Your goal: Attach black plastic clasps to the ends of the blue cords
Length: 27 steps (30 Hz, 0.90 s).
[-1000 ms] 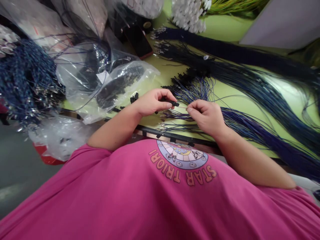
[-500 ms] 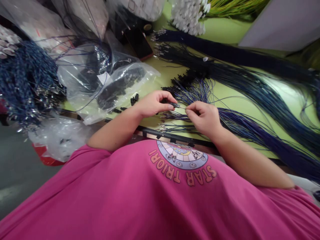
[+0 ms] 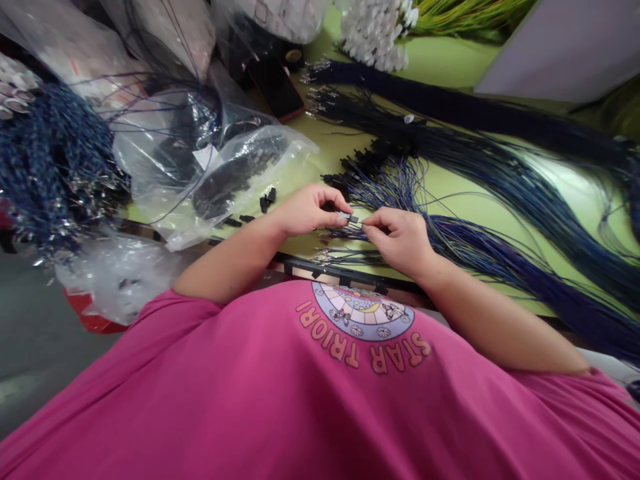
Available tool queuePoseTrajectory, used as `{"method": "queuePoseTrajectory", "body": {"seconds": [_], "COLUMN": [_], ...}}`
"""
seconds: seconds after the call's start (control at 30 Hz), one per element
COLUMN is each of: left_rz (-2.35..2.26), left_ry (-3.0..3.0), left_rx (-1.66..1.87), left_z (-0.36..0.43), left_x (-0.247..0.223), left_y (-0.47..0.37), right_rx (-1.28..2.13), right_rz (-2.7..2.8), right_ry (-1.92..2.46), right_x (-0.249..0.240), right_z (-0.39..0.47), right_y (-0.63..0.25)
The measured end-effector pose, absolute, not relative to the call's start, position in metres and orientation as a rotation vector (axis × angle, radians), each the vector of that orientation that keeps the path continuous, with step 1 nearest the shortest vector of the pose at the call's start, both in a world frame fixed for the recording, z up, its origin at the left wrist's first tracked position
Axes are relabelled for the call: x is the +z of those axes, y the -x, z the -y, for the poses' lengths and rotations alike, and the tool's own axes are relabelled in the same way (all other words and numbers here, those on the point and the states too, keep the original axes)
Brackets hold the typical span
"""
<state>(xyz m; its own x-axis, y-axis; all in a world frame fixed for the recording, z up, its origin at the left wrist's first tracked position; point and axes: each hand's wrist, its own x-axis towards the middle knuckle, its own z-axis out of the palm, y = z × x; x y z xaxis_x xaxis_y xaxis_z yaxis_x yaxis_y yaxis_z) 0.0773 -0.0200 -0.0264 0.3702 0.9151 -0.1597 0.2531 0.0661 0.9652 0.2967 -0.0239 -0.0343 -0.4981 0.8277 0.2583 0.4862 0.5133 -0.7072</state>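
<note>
Hands [image 3: 311,211] [image 3: 401,241] closer, L: blk conn. [image 3: 352,218], R: wire [image 3: 361,223]

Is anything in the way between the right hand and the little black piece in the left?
Nothing visible is. Only the thin wire pinched by the right hand shows in the narrow gap beside the little black piece in the left hand. The blue wires lie behind, not between.

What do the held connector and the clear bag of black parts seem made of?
Held connector: probably hard plastic with a slight sheen; its blocky shape looks rigid. Clear bag: thin, glossy plastic film, judging by its creases, highlights and see-through look.
</note>
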Motion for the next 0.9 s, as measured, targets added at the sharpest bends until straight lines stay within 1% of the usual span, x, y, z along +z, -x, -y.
{"method": "queuePoseTrajectory", "body": {"seconds": [0.3,0.67,0.77,0.9], "left_rz": [-1.173,-1.237,-1.235,-1.201], "left_ry": [-1.532,-1.689,-1.709,-1.77], "left_rx": [0.721,0.682,0.661,0.609], "left_z": [0.021,0.026,0.024,0.022], "left_x": [-0.027,-0.023,-0.022,-0.015], "left_y": [-0.079,-0.087,-0.083,-0.074], "right_rx": [0.634,0.65,0.698,0.887], "right_rz": [2.226,2.276,2.29,2.276], "right_ry": [1.014,1.007,1.0,0.98], "right_x": [-0.042,-0.043,-0.043,-0.035], "right_z": [0.023,0.024,0.022,0.017], "right_y": [-0.296,-0.295,-0.293,-0.295]}}
